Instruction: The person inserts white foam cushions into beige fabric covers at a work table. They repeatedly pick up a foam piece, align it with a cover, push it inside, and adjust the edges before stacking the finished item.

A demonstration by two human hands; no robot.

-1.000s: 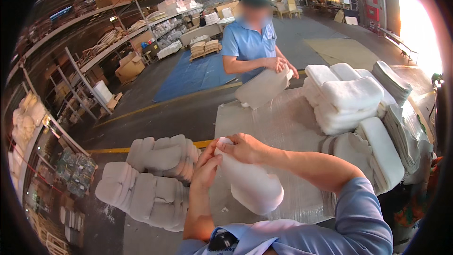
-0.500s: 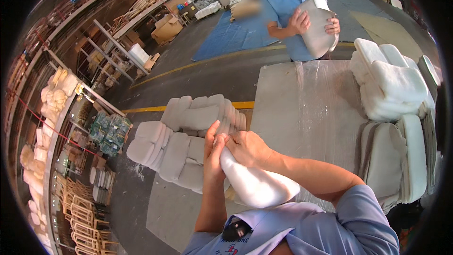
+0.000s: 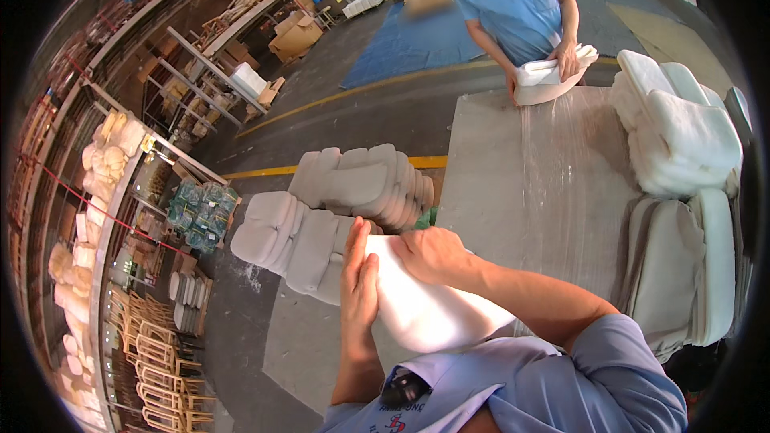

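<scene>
A white padded seat cushion is held up against my body, its narrow end pointing away from me. My right hand is closed over its far end, with the fingers curled down onto the padding. Along its left edge lies my left hand, thumb toward me and fingers pointing up, gripping that side. The cushion's underside and the tips of my right fingers are hidden. Across the grey table, a co-worker in a blue shirt presses another white cushion with both hands at the table's far edge.
Stacked grey-white cushions stand left of the table. More white cushions are piled on its right side, with grey ones nearer me. Wooden chair frames and a loaded shelf line the left. A blue sheet covers floor behind.
My hands have moved apart slightly, the left sliding along the cushion's edge as its far end spreads wider. The co-worker has lowered their cushion from chest height to the table edge.
</scene>
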